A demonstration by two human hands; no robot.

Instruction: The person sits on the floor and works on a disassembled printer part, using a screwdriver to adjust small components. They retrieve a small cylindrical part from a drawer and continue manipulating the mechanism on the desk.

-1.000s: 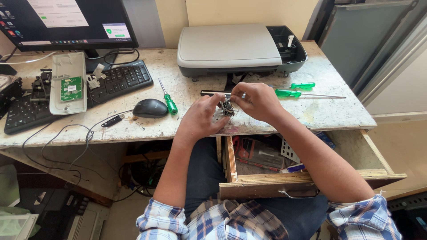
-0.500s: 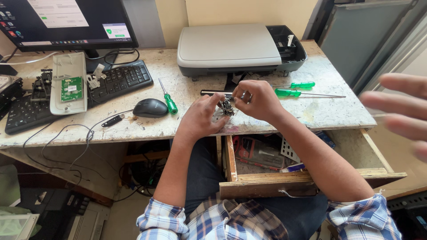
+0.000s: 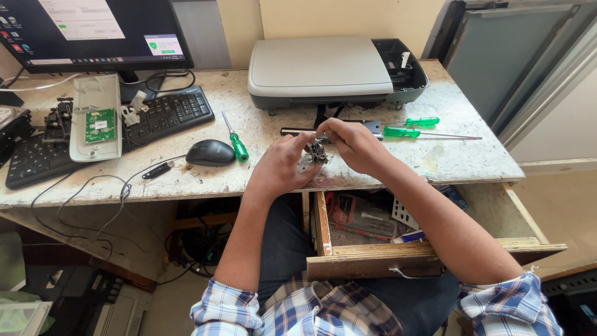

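At a worn desk (image 3: 186, 180), I see the left hand (image 3: 281, 167) and the right hand (image 3: 354, 144) pinched together on a small metal part (image 3: 318, 151), held just above the desktop's front edge. A green screwdriver (image 3: 236, 139) and a mouse (image 3: 210, 152) lie to the left; two more green screwdrivers (image 3: 410, 127) rest beside a grey scanner (image 3: 329, 68). Below, a wooden drawer (image 3: 373, 258) stands open.

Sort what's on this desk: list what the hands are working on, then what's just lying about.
In hand:
- small metal part, held between left hand and right hand

Lying about:
- green screwdriver by the mouse
- two green screwdrivers to the right
- printer
- keyboard
- open drawer
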